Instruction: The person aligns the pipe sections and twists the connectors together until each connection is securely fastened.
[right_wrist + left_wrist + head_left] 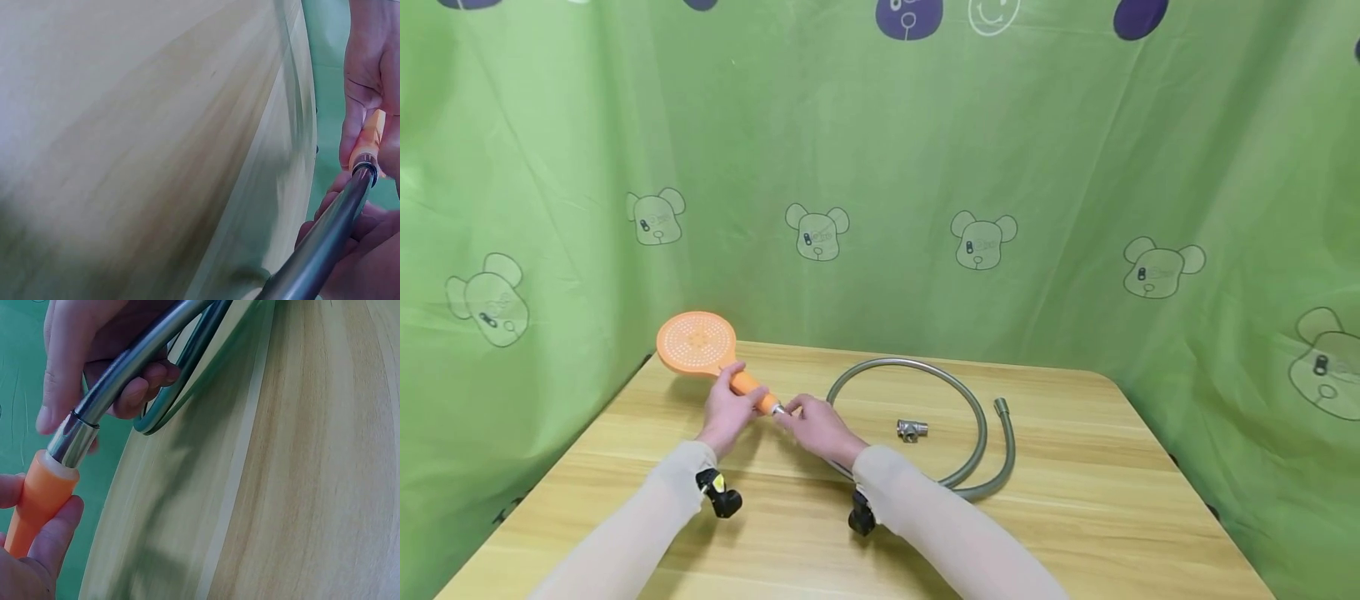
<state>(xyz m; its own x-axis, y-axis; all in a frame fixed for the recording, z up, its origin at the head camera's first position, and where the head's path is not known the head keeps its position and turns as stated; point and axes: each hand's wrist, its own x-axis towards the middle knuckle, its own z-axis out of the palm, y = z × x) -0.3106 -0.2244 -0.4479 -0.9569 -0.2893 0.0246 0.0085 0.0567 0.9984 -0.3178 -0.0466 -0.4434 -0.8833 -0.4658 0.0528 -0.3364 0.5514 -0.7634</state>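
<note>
An orange handheld shower head [697, 342] is tilted above the far left of the table, its round spray face turned up. My left hand [730, 414] grips its handle [39, 500], thumb and fingers on opposite sides near the end. With my right hand [822, 429] I hold the metal shower hose [134, 356], fingers curled under it just behind its silver end fitting [74, 442]. That fitting meets the pale ring at the handle's end; whether the threads engage is hidden. The right wrist view shows the hose [322, 244] in line with the orange handle [369, 140].
The rest of the hose [983, 425] loops over the wooden table [1075, 500], its free end fitting [1001, 406] at the right. Inside the loop lies a small silver tee valve [912, 430]. A green curtain [887, 292] hangs behind the table and at both sides.
</note>
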